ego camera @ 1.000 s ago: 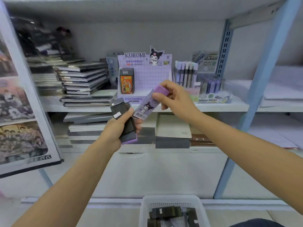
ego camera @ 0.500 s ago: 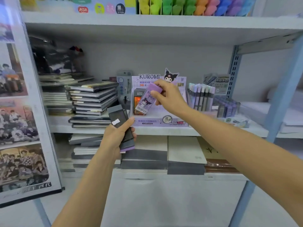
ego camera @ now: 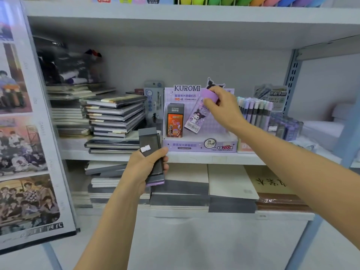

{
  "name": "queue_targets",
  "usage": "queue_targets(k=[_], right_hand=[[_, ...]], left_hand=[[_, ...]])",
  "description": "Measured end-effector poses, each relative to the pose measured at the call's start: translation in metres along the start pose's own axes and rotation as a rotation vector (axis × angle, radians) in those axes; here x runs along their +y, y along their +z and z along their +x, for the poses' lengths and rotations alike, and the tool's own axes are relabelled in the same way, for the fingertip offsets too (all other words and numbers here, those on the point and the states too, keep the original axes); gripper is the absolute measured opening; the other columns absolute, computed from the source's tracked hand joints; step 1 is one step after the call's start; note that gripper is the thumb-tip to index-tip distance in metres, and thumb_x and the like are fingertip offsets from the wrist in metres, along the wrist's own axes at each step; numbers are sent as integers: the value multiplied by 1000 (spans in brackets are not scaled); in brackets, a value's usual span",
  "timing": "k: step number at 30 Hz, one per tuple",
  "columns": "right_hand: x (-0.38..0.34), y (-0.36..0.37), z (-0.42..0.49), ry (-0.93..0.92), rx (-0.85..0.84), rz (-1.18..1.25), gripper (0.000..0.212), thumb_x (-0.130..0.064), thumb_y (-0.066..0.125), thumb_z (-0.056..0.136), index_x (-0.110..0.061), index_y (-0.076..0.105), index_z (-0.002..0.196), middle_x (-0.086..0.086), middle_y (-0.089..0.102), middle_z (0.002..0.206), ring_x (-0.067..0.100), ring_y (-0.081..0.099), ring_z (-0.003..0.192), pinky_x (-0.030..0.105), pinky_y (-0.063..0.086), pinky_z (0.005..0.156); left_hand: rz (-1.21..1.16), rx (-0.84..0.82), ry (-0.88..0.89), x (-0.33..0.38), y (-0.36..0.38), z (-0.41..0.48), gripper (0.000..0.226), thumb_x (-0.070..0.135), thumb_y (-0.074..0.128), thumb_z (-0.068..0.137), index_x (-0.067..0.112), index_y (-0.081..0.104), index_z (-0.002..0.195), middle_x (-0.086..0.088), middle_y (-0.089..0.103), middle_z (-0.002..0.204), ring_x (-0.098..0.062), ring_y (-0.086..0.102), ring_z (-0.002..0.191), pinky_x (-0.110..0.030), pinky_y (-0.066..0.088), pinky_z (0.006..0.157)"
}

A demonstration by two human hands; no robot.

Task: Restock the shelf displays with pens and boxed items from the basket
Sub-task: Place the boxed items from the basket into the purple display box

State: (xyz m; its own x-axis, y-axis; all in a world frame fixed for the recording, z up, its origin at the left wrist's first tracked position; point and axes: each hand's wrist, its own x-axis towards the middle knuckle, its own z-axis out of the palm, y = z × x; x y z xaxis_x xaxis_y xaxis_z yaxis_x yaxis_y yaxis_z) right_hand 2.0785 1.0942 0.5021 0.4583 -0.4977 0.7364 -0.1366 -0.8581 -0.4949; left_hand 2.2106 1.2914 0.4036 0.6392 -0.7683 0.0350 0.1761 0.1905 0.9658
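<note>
A purple Kuromi display box stands on the middle shelf. One orange and grey box stands upright in its left part. My right hand pinches the purple cap end of a slim Kuromi lead box, tilted inside the display just right of the orange box. My left hand grips a small stack of dark and purple boxes in front of the shelf edge, below and left of the display.
Stacked notebooks sit left of the display. Upright pens and small purple packs stand to its right. More notebooks lie on the lower shelf. A poster board leans at the left. A blue shelf post is at the right.
My right hand has carried the Kuromi box up from beside my left hand and into the display. The view rose, so the basket on the floor has left the frame.
</note>
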Motion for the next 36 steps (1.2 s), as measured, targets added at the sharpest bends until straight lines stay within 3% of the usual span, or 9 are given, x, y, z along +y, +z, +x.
queue_targets(k=[3,9,13,18,22,25,29,32,36], right_hand=[[4,2,-1,-44,20,-70,7,-17,55,94,-15,56,101,-2,55,77,7,47,58,9,34,49],[6,14,-3,-68,-158,-159,17,-17,57,96,-9,60,111,7,66,93,29,65,80,40,52,80],[8,10,1,-73,-249,-209,25,-17,56,97,-7,57,120,9,64,98,26,62,83,37,50,81],[4,8,15,-93,-365,-278,22,-16,54,98,-6,57,118,2,56,92,20,51,76,32,44,75],[0,27,13,-139,-321,-344,29,-17,55,97,-12,50,126,-5,56,83,17,51,72,26,36,65],[8,33,4,-127,-178,-243,33,-14,58,95,-20,44,124,-12,50,73,2,47,60,19,34,54],[14,38,-1,-166,-66,-239,24,-11,60,93,-16,53,116,-3,49,106,8,45,70,19,34,66],[17,43,1,-162,-65,-258,27,-5,58,91,-12,58,118,-1,42,110,8,43,67,12,35,64],[22,32,4,-49,-178,-242,40,-9,58,94,-16,54,133,5,39,118,15,46,79,26,47,82]], left_hand=[[100,-29,33,0,-2,-1,23,23,80,78,8,69,91,-10,71,72,-21,64,54,-33,58,60],[149,-41,67,2,3,-4,21,22,77,81,7,68,92,-10,72,72,-18,64,55,-29,57,56],[186,-79,102,5,8,-9,25,20,76,82,1,66,96,-10,71,71,-18,63,54,-27,56,54],[194,-77,107,6,9,-10,26,19,76,82,0,65,97,-9,69,69,-17,62,54,-27,57,55],[183,-60,103,7,9,-9,29,21,77,81,1,64,98,-9,69,69,-16,63,53,-26,56,52],[181,-57,107,6,9,-8,29,22,78,80,2,64,97,-8,69,68,-16,63,53,-26,56,52],[175,-63,113,4,10,-7,27,21,78,80,4,64,95,-7,68,67,-16,62,52,-26,55,52],[191,-68,115,5,10,-5,27,21,78,81,4,64,96,-7,68,68,-16,62,53,-26,55,52],[216,-88,114,5,9,-6,29,20,78,81,4,62,97,-7,67,67,-17,62,53,-27,56,54]])
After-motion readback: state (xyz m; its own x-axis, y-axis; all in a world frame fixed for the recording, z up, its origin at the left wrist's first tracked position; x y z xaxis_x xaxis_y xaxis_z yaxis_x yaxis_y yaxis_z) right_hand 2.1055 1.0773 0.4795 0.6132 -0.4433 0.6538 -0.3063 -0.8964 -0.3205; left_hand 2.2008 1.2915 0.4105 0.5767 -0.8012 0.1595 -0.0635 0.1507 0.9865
